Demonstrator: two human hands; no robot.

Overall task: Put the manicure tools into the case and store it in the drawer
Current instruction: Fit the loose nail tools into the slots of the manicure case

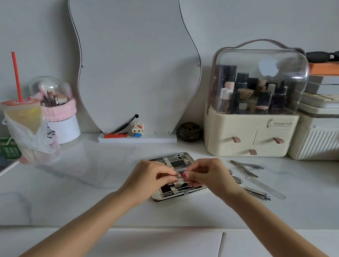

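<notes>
1. The open manicure case (181, 163) lies flat on the white marble tabletop (68, 184), about the middle of the view, with slim metal tools strapped in its far half
2. The left hand (149, 179) comes in from 8 o'clock and hovers over the case's left part, its fingers curled, thumb and forefinger pinching a small metal tool (179, 177) above the case's middle
3. The right hand (208, 177) comes in from 5 o'clock; its fingers are curled too and its fingertips meet the same small tool from the other side
4. At 3 o'clock of the case, still loose on the tabletop, lie cuticle nippers (246, 166), a nail clipper (258, 193) and a clear nail file (267, 187), near one another
5. At 2 o'clock of the case stands a cream cosmetics organiser (251, 137) with a clear domed lid and small drawers
6. At 12 o'clock a wavy mirror (137, 57) leans at the wall
7. At 10 o'clock stands an iced drink (22, 117) with a red straw, a brush holder (60, 116) just beside it
</notes>
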